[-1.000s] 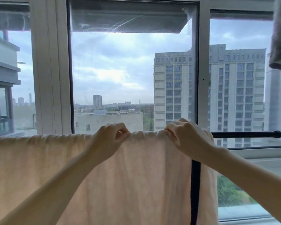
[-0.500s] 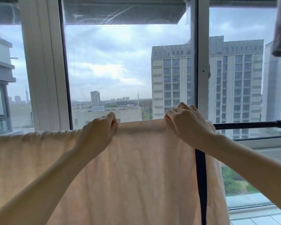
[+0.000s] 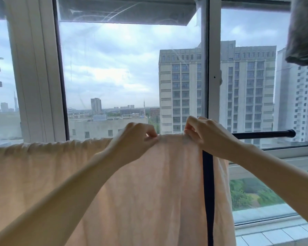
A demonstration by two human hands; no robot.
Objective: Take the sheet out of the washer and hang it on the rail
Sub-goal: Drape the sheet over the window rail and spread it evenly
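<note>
A pale peach sheet [image 3: 155,183] hangs draped over a black rail [image 3: 263,134], covering it from the left edge of view to just right of centre. Only the rail's right end shows bare. My left hand [image 3: 133,142] pinches the sheet's top fold at the rail. My right hand [image 3: 208,135] pinches the same fold a short way to the right. A black upright post [image 3: 208,192] of the rack drops from under my right wrist, partly covered by the sheet. The washer is out of view.
A large window with white frames [image 3: 214,68] stands right behind the rail, with tall buildings outside. A grey cloth [image 3: 304,32] hangs at the top right corner. The tiled window sill [image 3: 274,235] lies at the lower right.
Both hands stay on the sheet's top fold. My left hand has shifted right, closer to my right hand. The fold between them is smoother.
</note>
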